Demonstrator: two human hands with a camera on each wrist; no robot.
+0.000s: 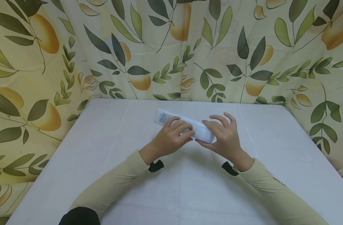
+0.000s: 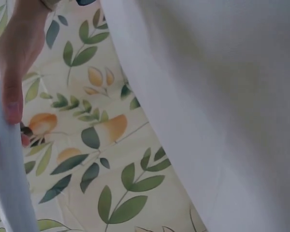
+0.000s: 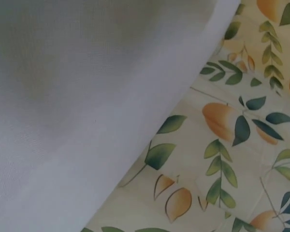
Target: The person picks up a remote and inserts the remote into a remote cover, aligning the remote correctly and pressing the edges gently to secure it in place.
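A white tube-shaped container (image 1: 199, 128) with small dark print near its far-left end is held tilted above the table. My left hand (image 1: 174, 136) grips it around the middle with curled fingers. At its near-right end my right hand (image 1: 223, 134) pinches it between thumb and index finger, the other fingers raised. In the left wrist view the white container (image 2: 12, 183) runs down the left edge, with a thumb and fingertips on it. Neither hand shows in the right wrist view. Whether the container has a cap cannot be made out.
A white cloth covers the table (image 1: 132, 187). Behind it and at both sides hangs a curtain (image 1: 171, 62) printed with leaves and orange fruit. Black straps (image 1: 156, 166) show at both wrists, and a dark rounded shape (image 1: 80, 216) sits at the lower left.
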